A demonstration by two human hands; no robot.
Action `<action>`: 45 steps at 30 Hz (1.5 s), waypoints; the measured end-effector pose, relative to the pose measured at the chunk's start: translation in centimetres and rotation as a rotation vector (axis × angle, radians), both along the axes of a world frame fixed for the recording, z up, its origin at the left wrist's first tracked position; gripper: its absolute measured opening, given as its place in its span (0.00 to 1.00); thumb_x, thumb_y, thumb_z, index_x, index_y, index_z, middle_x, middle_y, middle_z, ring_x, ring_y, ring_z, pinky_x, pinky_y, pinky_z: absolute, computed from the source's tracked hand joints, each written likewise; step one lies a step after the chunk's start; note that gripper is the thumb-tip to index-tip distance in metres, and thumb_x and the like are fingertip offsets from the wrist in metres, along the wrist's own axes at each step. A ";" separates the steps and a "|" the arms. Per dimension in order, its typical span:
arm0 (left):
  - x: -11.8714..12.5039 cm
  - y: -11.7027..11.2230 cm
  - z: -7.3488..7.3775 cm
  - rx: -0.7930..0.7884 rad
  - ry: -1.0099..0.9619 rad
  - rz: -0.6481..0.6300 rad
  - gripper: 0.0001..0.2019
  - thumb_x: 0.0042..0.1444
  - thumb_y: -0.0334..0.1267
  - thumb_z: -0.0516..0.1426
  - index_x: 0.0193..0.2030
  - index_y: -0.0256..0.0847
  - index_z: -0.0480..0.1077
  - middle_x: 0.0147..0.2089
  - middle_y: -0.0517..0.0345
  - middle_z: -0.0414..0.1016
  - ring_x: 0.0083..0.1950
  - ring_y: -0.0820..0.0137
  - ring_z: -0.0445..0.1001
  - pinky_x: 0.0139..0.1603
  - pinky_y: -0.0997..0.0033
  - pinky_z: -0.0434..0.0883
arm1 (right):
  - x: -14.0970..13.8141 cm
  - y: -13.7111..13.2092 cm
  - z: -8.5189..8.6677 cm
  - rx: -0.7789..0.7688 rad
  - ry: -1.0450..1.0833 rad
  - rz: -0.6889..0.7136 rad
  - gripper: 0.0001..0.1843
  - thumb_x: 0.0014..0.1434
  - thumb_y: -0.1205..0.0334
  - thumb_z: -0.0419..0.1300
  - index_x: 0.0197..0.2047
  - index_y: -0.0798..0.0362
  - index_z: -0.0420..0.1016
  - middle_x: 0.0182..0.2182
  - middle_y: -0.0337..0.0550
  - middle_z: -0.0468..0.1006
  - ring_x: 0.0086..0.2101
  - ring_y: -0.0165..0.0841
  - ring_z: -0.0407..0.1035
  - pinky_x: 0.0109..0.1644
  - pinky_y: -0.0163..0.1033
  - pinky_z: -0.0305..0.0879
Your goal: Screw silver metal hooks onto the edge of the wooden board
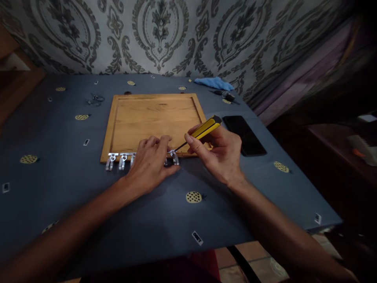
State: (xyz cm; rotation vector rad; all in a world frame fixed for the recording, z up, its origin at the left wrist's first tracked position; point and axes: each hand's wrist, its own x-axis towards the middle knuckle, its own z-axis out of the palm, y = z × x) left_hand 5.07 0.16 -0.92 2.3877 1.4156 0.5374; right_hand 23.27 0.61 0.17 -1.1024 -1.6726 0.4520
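A framed wooden board [156, 118] lies flat on the table. Along its near edge runs a silver hook rail [122, 156] with several metal hooks hanging over the edge. My left hand [150, 163] is laid across the middle of the rail, fingers bent over the board and thumb along its near side, gripping it there and hiding some hooks. In my right hand [220, 151] is a yellow-and-black screwdriver [204, 129], held at a slant between thumb and fingers. Its tip meets the rail at the rightmost hook [174, 157]. Any screw under the tip is too small to make out.
A black phone [245, 135] lies right of the board. Behind it are a dark pointed tool [226, 95] and a blue cloth [214, 83]. Small wire-like metal pieces [95, 100] lie at the back left. Blue patterned cloth [73, 188] covers the table; a patterned curtain [194, 35] hangs behind.
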 end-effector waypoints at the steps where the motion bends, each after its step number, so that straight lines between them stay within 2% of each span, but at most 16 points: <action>1: 0.0 0.0 0.0 0.001 -0.003 -0.003 0.27 0.53 0.41 0.69 0.55 0.42 0.62 0.50 0.54 0.80 0.56 0.55 0.72 0.55 0.55 0.65 | 0.0 0.0 0.0 -0.005 0.001 -0.003 0.10 0.59 0.56 0.69 0.34 0.51 0.75 0.26 0.35 0.75 0.24 0.28 0.70 0.30 0.37 0.70; 13: 0.1 0.0 0.5 -0.042 0.021 -0.003 0.24 0.55 0.40 0.68 0.54 0.42 0.63 0.51 0.52 0.79 0.56 0.55 0.71 0.55 0.55 0.65 | -0.1 0.2 -0.4 -0.046 -0.007 -0.015 0.14 0.59 0.49 0.69 0.35 0.51 0.75 0.27 0.37 0.76 0.25 0.29 0.71 0.30 0.37 0.72; 20: 0.0 0.0 0.2 -0.021 0.015 -0.010 0.25 0.55 0.41 0.69 0.54 0.40 0.64 0.50 0.51 0.79 0.55 0.55 0.71 0.55 0.56 0.65 | -0.2 0.3 -0.6 -0.039 -0.012 0.007 0.14 0.60 0.50 0.68 0.36 0.52 0.75 0.27 0.36 0.76 0.24 0.28 0.71 0.29 0.37 0.71; 24: -0.1 0.0 0.2 -0.010 0.004 -0.008 0.25 0.54 0.40 0.69 0.54 0.41 0.64 0.49 0.53 0.78 0.54 0.56 0.71 0.54 0.57 0.65 | -0.1 0.4 -0.5 -0.017 -0.080 0.009 0.14 0.60 0.50 0.68 0.33 0.51 0.74 0.26 0.36 0.76 0.25 0.29 0.71 0.29 0.37 0.70; 27: -0.1 -0.1 0.2 -0.004 0.004 -0.013 0.24 0.55 0.41 0.68 0.54 0.42 0.63 0.49 0.54 0.78 0.53 0.56 0.71 0.53 0.57 0.65 | -0.2 0.6 -0.7 -0.020 -0.046 0.014 0.15 0.57 0.49 0.70 0.31 0.50 0.73 0.27 0.37 0.75 0.25 0.29 0.71 0.28 0.37 0.71; 32: -0.1 -0.1 0.1 0.003 0.016 -0.013 0.22 0.56 0.41 0.68 0.52 0.42 0.63 0.48 0.53 0.78 0.53 0.56 0.71 0.54 0.56 0.65 | -0.6 1.0 -0.6 -0.199 0.180 0.124 0.18 0.52 0.47 0.73 0.33 0.50 0.73 0.28 0.35 0.74 0.22 0.27 0.70 0.23 0.34 0.73; 35: -0.1 0.0 0.1 0.009 0.021 -0.011 0.22 0.56 0.42 0.68 0.51 0.42 0.63 0.48 0.53 0.78 0.53 0.55 0.71 0.54 0.56 0.66 | -0.7 1.0 -0.1 -0.282 0.262 0.204 0.21 0.50 0.46 0.74 0.36 0.50 0.74 0.28 0.33 0.75 0.23 0.26 0.72 0.26 0.33 0.75; 39: -0.1 -0.1 0.2 -0.001 0.033 -0.006 0.22 0.56 0.43 0.68 0.50 0.41 0.64 0.48 0.51 0.77 0.53 0.55 0.71 0.54 0.55 0.66 | -0.2 1.0 0.8 -0.310 0.227 0.280 0.21 0.54 0.46 0.72 0.43 0.52 0.77 0.28 0.35 0.78 0.26 0.29 0.77 0.34 0.36 0.79; 41: -0.1 -0.1 0.2 0.000 0.038 -0.010 0.22 0.56 0.43 0.68 0.51 0.40 0.64 0.49 0.50 0.77 0.54 0.55 0.71 0.55 0.55 0.66 | -0.1 1.0 1.0 -0.311 0.207 0.306 0.19 0.56 0.46 0.70 0.42 0.53 0.79 0.26 0.36 0.79 0.27 0.30 0.78 0.37 0.37 0.79; 45: 0.0 0.0 0.2 0.004 0.044 -0.014 0.22 0.56 0.42 0.67 0.51 0.40 0.64 0.49 0.50 0.77 0.54 0.54 0.72 0.55 0.55 0.66 | -0.2 1.3 0.7 -0.271 0.199 0.270 0.18 0.55 0.46 0.71 0.37 0.53 0.79 0.24 0.35 0.79 0.24 0.29 0.76 0.32 0.35 0.76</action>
